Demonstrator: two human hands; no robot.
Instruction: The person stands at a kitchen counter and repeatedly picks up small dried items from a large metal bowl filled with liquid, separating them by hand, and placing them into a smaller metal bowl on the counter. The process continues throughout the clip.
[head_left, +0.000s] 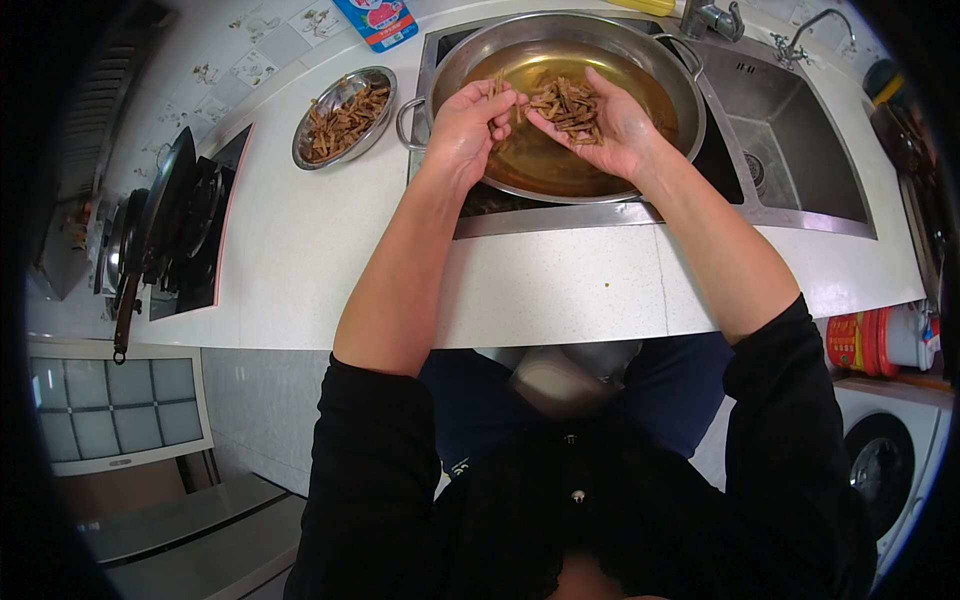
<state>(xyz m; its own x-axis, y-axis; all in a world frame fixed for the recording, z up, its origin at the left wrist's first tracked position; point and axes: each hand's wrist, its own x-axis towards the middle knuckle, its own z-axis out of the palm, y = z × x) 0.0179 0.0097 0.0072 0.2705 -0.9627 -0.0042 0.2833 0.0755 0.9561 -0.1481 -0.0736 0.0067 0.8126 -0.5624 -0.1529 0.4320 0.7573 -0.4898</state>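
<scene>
A wide steel basin (491, 37) with two loop handles holds amber-brown liquid (570, 169). Above the liquid, my right hand (619, 131) is cupped, palm up, with a pile of brown dried strips (568, 106) lying in it. My left hand (469, 124), just to its left over the basin's rim, pinches a few of the same strips between thumb and fingers. To the left on the counter stands an oval steel bowl (304, 142), tilted in view, with many more brown strips (349, 124) in it.
The basin rests over the left part of a steel sink unit; the right sink bowl (802, 135) has a drain, with a faucet (712, 19) behind. A blue and red packet (379, 22) stands at the back. Black pans (169, 202) are at the far left. The white counter (555, 285) bears a small crumb.
</scene>
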